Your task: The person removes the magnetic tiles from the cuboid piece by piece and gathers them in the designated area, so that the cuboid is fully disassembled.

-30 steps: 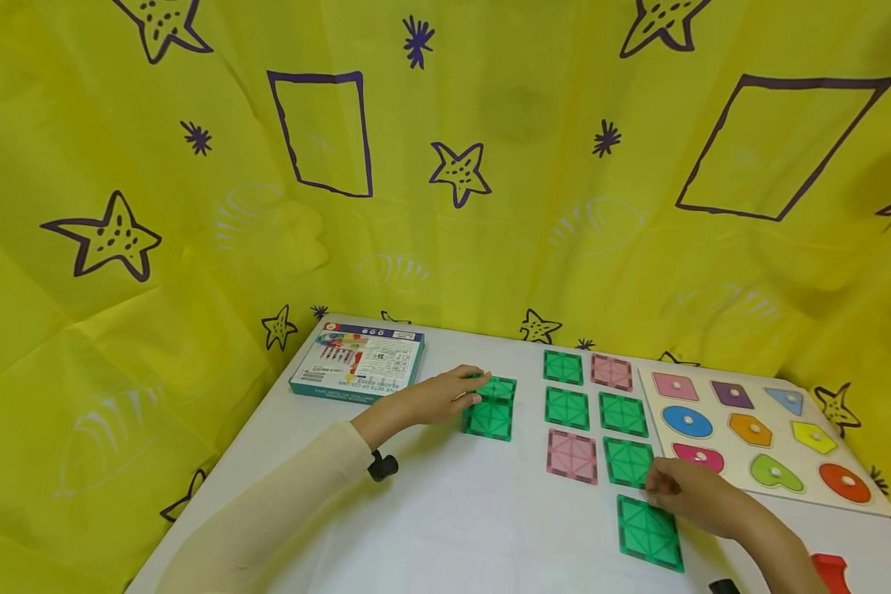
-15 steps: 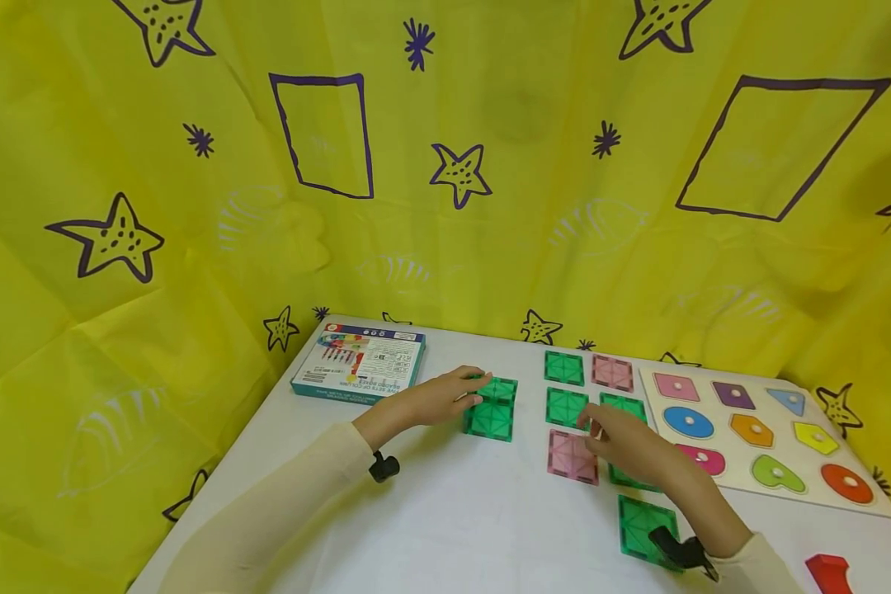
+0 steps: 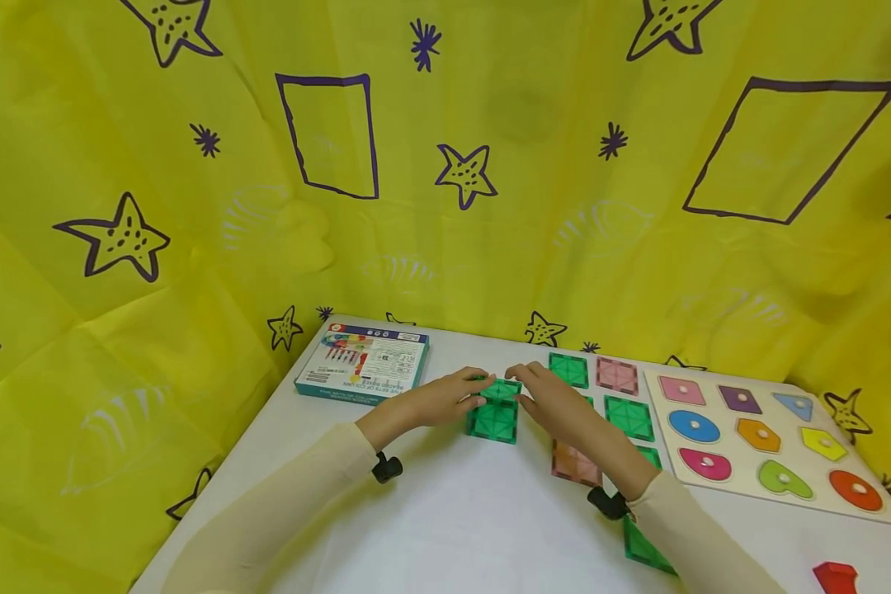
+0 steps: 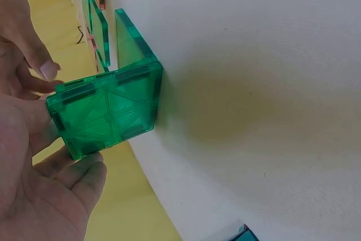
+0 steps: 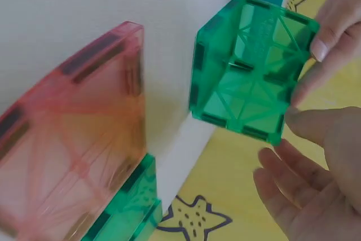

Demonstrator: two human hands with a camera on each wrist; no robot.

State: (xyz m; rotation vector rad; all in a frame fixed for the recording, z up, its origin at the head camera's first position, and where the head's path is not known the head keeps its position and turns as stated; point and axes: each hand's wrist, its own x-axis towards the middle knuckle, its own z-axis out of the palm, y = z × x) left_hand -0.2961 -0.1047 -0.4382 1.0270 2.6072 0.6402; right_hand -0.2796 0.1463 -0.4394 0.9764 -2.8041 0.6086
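Keeping the joined green tiles [image 3: 493, 424] steady is advised: one is pinched by the left hand [image 3: 444, 400], while the grip of the right hand [image 3: 555, 404] cannot be told.

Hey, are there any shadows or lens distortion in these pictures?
Left wrist view: a soft, brownish shadow on the white table, beside the green tiles; head view: a fainter one below the left sleeve; right wrist view: the pink tile looms large, its upper edge bowed, probably by the lens.
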